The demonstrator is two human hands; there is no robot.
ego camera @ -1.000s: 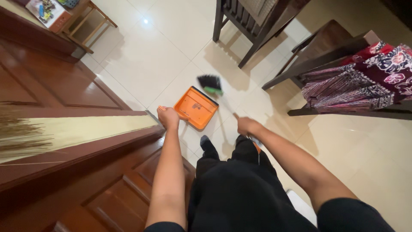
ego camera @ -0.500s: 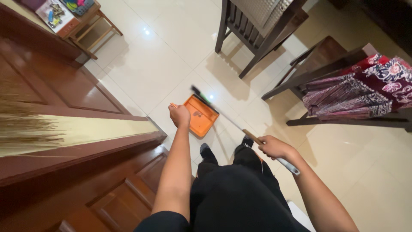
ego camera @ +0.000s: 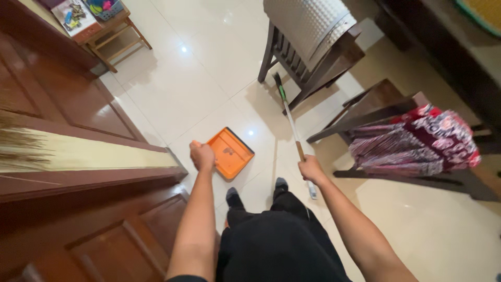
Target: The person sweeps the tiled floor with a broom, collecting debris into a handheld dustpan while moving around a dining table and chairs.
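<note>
A big brown wooden door (ego camera: 68, 104) fills the left side. Far off stands a dark chair (ego camera: 308, 47), and a patterned cloth (ego camera: 417, 143) hangs on the right. The long broom (ego camera: 290, 117) reaches out to the chair legs, its brush on the white floor (ego camera: 177, 78). The orange dustpan (ego camera: 229, 152) lies flat near the feet. The right hand (ego camera: 311, 168) is closed around the broom stick. The left hand (ego camera: 202, 155) is closed on the dustpan's handle.

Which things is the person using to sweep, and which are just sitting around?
In use:
left hand holding the orange dustpan
right hand holding the broom

Just sitting around:
dark wooden chair
patterned cloth
small wooden stool
wooden door
</note>
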